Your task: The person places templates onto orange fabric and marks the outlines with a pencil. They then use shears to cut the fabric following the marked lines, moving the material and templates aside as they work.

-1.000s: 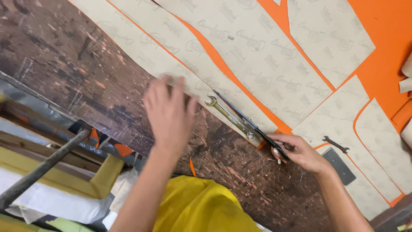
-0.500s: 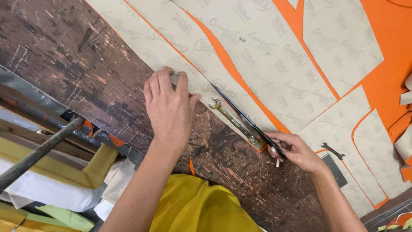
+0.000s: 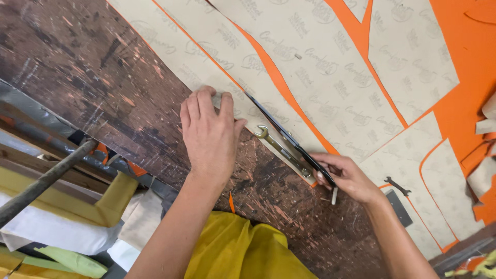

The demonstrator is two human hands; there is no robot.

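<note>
My left hand (image 3: 209, 134) lies flat, fingers together, pressing the near edge of a beige printed sheet (image 3: 320, 67) onto the worn dark workbench (image 3: 93, 77). My right hand (image 3: 346, 178) grips the handle end of long dark shears (image 3: 289, 137), whose blades run along that sheet's edge towards my left fingertips. A brass-coloured open-end wrench (image 3: 281, 150) lies on the sheet just beside the blades, between my two hands. Orange material (image 3: 465, 62) shows under and between the beige pieces.
A small black wrench (image 3: 398, 186) and a dark grey flat block (image 3: 400, 206) lie right of my right wrist. Beige offcuts (image 3: 483, 175) pile at the right edge. A metal rod (image 3: 44, 181) and yellow foam (image 3: 111, 204) sit below the bench's left edge.
My left hand has shifted forward and settled flat on the sheet's edge. My right hand keeps its grip on the shears in about the same spot.
</note>
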